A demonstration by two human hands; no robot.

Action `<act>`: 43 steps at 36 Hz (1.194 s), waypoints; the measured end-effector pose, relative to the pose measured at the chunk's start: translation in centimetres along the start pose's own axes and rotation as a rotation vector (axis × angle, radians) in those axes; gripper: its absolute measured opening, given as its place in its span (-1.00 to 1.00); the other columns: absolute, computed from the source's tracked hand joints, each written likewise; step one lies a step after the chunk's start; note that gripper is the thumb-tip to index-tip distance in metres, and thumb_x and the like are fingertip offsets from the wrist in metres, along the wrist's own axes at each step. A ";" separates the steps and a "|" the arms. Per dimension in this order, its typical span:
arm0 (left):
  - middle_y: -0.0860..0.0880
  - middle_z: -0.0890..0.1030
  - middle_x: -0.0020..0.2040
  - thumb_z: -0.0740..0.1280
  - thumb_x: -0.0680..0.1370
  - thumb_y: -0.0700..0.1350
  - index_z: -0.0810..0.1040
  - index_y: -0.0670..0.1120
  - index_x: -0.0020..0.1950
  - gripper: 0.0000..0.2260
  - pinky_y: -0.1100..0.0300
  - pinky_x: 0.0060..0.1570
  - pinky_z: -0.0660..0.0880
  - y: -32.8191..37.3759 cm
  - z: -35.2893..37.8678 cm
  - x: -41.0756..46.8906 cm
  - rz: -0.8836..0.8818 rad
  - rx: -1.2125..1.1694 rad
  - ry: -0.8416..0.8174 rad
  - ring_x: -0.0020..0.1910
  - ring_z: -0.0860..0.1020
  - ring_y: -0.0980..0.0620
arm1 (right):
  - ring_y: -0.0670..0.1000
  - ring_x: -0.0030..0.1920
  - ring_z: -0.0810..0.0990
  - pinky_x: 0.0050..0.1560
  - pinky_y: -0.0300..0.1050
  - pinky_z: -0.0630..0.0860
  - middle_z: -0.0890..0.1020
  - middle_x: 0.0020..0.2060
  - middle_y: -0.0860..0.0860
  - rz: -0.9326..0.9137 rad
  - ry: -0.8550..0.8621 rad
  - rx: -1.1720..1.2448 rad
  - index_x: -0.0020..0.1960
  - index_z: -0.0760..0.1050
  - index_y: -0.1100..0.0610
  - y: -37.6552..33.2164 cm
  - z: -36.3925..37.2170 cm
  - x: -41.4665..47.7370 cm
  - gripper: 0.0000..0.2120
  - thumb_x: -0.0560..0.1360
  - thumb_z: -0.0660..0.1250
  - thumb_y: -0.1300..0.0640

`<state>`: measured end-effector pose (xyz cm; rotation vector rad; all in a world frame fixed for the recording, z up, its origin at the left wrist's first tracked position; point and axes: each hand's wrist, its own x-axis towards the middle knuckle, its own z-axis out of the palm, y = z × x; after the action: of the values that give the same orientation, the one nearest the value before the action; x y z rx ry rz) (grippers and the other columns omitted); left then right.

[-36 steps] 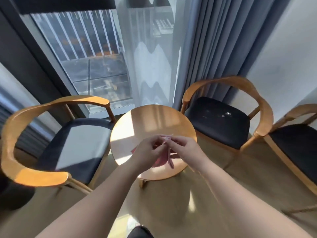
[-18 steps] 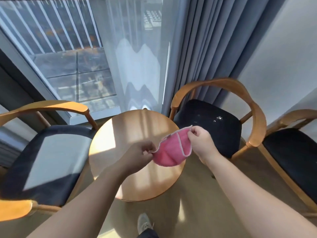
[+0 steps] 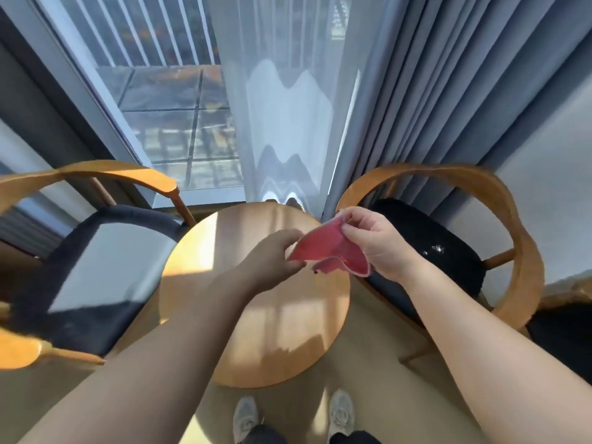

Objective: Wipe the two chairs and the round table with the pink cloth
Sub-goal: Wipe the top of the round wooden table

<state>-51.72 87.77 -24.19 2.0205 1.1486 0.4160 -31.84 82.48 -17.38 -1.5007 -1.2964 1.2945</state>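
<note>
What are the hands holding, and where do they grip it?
The pink cloth: the left hand pinches its lower-left corner, the right hand its top edge.

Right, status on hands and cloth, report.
Left hand and right hand both pinch the pink cloth, held over the round table. Cloth touching no surface. White specks on right chair seat.

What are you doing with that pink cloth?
A person stands at the round table, holding the pink cloth up over it. The left hand pinches one edge and the right hand pinches the opposite corner, so it hangs between them. The left chair and the right chair flank the table; white specks dot the right chair's dark seat. The cloth is not pressed on anything.
</note>
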 end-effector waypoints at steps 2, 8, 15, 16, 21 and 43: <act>0.04 0.61 -0.16 0.34 0.45 -0.16 0.60 -0.03 -0.10 -0.93 0.09 -0.09 0.46 -0.1 1.2 0.3 -0.137 -0.013 0.079 -0.12 0.54 0.01 | 0.31 -0.08 0.62 0.08 0.35 0.51 0.62 -0.10 0.25 -0.013 -0.019 -0.055 -0.01 0.55 0.19 0.8 -1.1 0.8 -0.85 0.62 0.20 0.26; 0.11 0.60 -0.23 0.31 0.41 -0.27 0.58 0.07 -0.15 -0.78 0.25 -0.26 0.43 -0.4 3.5 -1.6 -0.338 -0.036 0.299 -0.22 0.54 0.15 | 0.00 -0.05 0.64 0.09 0.01 0.58 0.68 -0.12 0.05 -0.036 -0.010 -0.253 0.02 0.63 0.10 5.2 -3.7 2.6 -0.83 0.61 0.25 0.20; 0.08 0.64 -0.16 0.31 0.39 -0.33 0.59 0.08 -0.11 -0.70 0.21 -0.15 0.46 -2.5 8.0 -5.0 -0.469 -0.104 0.192 -0.15 0.57 0.08 | -0.10 -0.02 0.62 0.06 -0.20 0.53 0.69 -0.11 -0.06 0.158 -0.092 -0.297 0.01 0.67 0.06 12.9 -3.5 1.8 -0.81 0.58 0.28 0.22; 0.08 0.63 -0.15 0.31 0.40 -0.34 0.60 0.08 -0.10 -0.70 0.22 -0.13 0.45 -2.7 8.4 -5.4 -0.479 -0.119 0.184 -0.13 0.57 0.09 | -0.06 -0.02 0.62 0.07 -0.14 0.55 0.69 -0.12 -0.05 0.173 -0.106 -0.312 0.00 0.67 0.06 13.8 -3.4 1.5 -0.81 0.59 0.28 0.21; 0.04 0.63 -0.14 0.32 0.40 -0.37 0.61 -0.01 -0.07 -0.72 0.39 -0.22 0.41 -3.2 8.7 -5.9 -0.462 -0.188 0.157 -0.15 0.56 0.10 | 0.15 -0.09 0.63 0.07 0.24 0.56 0.67 -0.21 0.09 0.188 -0.091 -0.290 -0.11 0.66 0.11 15.7 -3.3 1.1 -0.82 0.56 0.29 0.20; -0.05 0.48 0.30 0.26 0.54 -0.14 0.49 -0.09 0.29 -0.68 0.09 0.28 0.34 -21.6 18.9 -5.1 -0.678 0.214 0.189 0.30 0.40 -0.04 | 0.17 0.57 -0.01 0.54 0.08 -0.03 0.07 0.56 0.19 0.276 -0.167 -0.882 0.57 0.10 0.12 32.5 12.6 8.6 -0.49 0.66 0.04 0.01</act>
<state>-55.86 81.48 -52.42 1.6423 1.9647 0.1395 -37.41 83.42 -52.78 -2.2622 -1.9730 1.0612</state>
